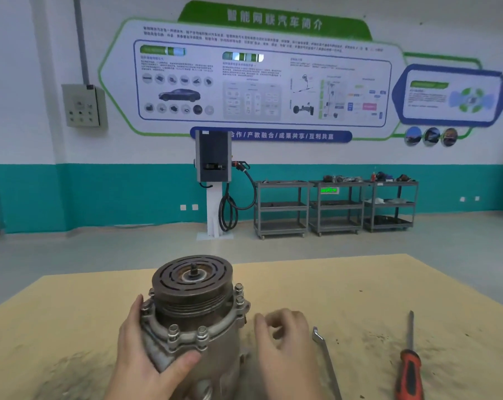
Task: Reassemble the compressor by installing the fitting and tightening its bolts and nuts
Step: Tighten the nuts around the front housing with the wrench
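Automotive training workshop, teaching hall

Wall display board (261, 73) at 12 o'clock with car diagrams; EV charging post (214, 168) with coiled cable below it; three grey tool trolleys (335, 206) at 1 o'clock; electrical box (82, 105) at 10 o'clock; workbench (360, 298) at 6 o'clock bearing a compressor (195, 307), screwdriver (410, 362)

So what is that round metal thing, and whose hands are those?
The picture comes from a camera worn on a person's head, so the hands are theirs. The round grey metal machine is a car compressor, standing on a tan table. The left hand holds its side to steady it. The right hand hovers beside it with curled fingers, holding nothing I can see. To the right lie a thin silver metal wrench and a screwdriver with an orange and black handle.
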The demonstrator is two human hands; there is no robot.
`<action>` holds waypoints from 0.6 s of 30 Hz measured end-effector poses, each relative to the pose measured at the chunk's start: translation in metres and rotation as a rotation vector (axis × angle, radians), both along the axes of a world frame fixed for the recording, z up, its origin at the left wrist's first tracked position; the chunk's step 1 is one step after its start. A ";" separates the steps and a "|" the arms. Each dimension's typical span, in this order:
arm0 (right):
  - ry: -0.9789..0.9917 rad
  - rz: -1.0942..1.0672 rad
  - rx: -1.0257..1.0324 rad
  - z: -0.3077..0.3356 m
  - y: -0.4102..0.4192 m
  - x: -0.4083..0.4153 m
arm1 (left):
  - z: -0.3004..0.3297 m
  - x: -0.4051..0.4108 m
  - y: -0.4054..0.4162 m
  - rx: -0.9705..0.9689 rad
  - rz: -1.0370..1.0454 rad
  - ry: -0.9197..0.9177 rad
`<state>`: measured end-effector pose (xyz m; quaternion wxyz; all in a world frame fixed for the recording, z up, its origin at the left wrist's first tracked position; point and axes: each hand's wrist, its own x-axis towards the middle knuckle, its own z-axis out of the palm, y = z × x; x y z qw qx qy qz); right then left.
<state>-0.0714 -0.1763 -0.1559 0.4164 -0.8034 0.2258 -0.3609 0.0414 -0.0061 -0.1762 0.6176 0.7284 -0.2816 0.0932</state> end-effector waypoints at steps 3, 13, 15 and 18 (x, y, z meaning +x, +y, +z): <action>0.527 -0.204 -0.095 -0.003 -0.055 -0.013 | 0.007 0.005 0.002 -0.064 -0.061 0.043; 0.641 -0.248 0.111 -0.024 -0.079 -0.025 | 0.017 0.008 0.020 0.037 -0.088 0.007; 0.511 -0.280 0.216 -0.012 -0.074 -0.015 | 0.013 0.007 0.016 0.014 -0.055 0.004; 0.132 -0.110 0.345 0.001 -0.063 -0.008 | 0.014 0.000 0.012 -0.046 -0.088 0.008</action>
